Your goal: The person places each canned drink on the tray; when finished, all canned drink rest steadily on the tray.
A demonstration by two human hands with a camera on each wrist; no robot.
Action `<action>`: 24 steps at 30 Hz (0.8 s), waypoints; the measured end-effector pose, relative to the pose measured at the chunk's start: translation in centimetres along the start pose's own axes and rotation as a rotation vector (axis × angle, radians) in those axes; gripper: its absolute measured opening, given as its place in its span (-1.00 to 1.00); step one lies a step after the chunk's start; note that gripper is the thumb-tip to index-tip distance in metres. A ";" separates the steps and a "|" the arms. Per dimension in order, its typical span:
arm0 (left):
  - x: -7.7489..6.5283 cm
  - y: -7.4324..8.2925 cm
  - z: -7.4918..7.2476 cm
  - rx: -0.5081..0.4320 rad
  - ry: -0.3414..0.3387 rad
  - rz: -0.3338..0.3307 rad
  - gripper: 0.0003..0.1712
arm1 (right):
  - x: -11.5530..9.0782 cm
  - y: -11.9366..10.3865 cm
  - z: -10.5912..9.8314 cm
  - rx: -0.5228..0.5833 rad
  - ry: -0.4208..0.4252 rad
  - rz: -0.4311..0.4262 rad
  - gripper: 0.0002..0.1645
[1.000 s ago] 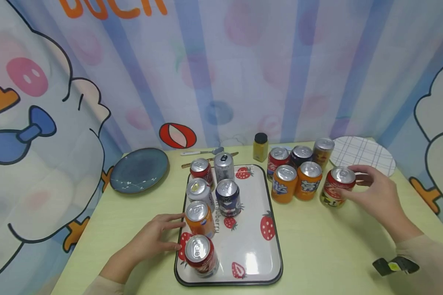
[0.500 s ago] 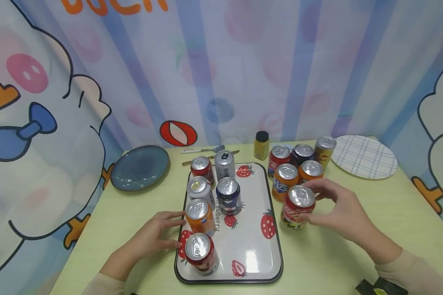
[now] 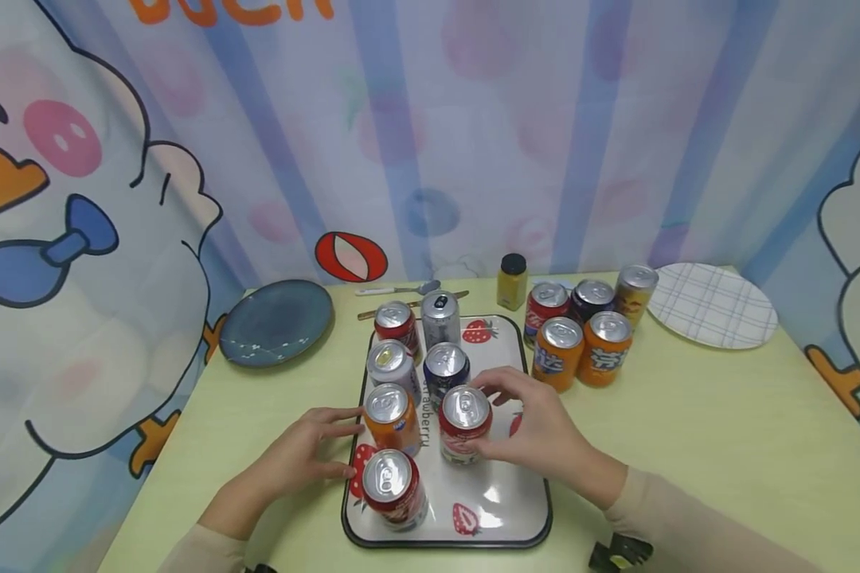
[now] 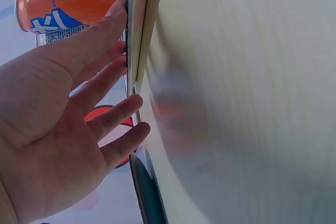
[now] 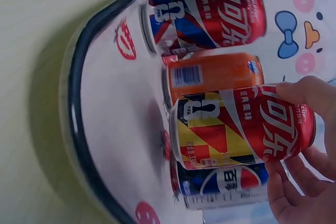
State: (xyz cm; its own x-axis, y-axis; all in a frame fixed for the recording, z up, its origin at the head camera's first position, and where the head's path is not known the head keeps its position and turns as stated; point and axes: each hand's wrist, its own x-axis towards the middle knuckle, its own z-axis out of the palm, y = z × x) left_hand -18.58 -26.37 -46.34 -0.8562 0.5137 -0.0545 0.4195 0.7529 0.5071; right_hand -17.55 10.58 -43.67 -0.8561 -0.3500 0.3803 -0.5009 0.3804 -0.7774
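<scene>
My right hand (image 3: 545,426) grips a red cola can (image 3: 464,434) by its upper part, over the middle of the strawberry-patterned tray (image 3: 505,501). In the right wrist view this cola can (image 5: 241,127) shows a yellow and red lower half, with thumb and fingers on opposite sides. Whether its base touches the tray I cannot tell. My left hand (image 3: 294,454) is at the tray's left edge, fingers loosely spread, beside an orange soda can (image 3: 390,422) and another red cola can (image 3: 394,493). In the left wrist view the left hand (image 4: 63,108) holds nothing.
Further back on the tray stand a dark blue can (image 3: 447,370), a white can (image 3: 392,370), a silver can (image 3: 440,322) and a red can (image 3: 397,326). Right of the tray, several cans cluster by an orange can (image 3: 557,358). A dark plate (image 3: 275,322) lies left.
My right hand has carried the red cola can leftward from the table at right to over the tray, near the dark blue can. The left hand has stayed at the tray's edge.
</scene>
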 end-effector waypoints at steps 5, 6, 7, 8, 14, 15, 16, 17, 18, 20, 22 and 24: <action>0.1 0.0 0.1 0.001 -0.010 -0.010 -0.32 | 0.6 0.2 1.6 0.001 0.013 -0.023 -0.24; 0.1 0.0 0.1 0.000 -0.011 -0.014 -0.32 | 0.7 0.3 1.8 -0.001 0.012 -0.027 -0.24; 0.1 0.1 0.0 0.000 -0.012 -0.018 -0.32 | 0.7 0.4 2.0 -0.005 0.009 -0.030 -0.24; 0.0 0.1 0.0 -0.002 -0.013 -0.022 -0.32 | 0.8 0.5 2.1 -0.004 0.005 -0.030 -0.24; 0.0 0.3 -0.1 -0.011 -0.012 -0.035 -0.33 | 0.7 0.6 1.5 -0.029 -0.074 -0.003 -0.19; 0.0 0.2 -0.1 -0.012 -0.010 -0.033 -0.33 | 0.6 0.7 1.1 -0.040 -0.086 0.002 -0.17; 0.0 0.2 -0.1 -0.013 -0.008 -0.029 -0.33 | 0.5 0.7 0.6 -0.050 -0.095 0.006 -0.16; 0.0 0.2 0.0 -0.011 -0.006 -0.020 -0.33 | 0.3 0.8 0.1 -0.068 -0.095 0.004 -0.15; 0.0 0.1 0.0 -0.011 -0.004 -0.017 -0.33 | 0.0 1.0 -0.5 -0.090 -0.085 -0.006 -0.16; -0.1 0.1 0.0 -0.010 -0.001 -0.005 -0.34 | -0.6 1.5 -1.8 -0.145 -0.032 -0.049 -0.19; -0.1 0.0 0.1 0.000 0.003 0.005 -0.34 | -1.1 2.3 -3.3 -0.201 0.048 -0.105 -0.24; -0.1 0.0 0.0 0.000 0.008 0.003 -0.34 | -1.4 3.2 -5.0 -0.266 0.149 -0.152 -0.28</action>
State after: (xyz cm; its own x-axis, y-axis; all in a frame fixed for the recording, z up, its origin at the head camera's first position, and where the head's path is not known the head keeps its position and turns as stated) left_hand -18.49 -26.44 -46.37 -0.8572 0.5128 -0.0463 0.4220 0.7512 0.5075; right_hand -18.60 16.53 -44.16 -0.7684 -0.2982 0.5662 -0.6230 0.5506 -0.5556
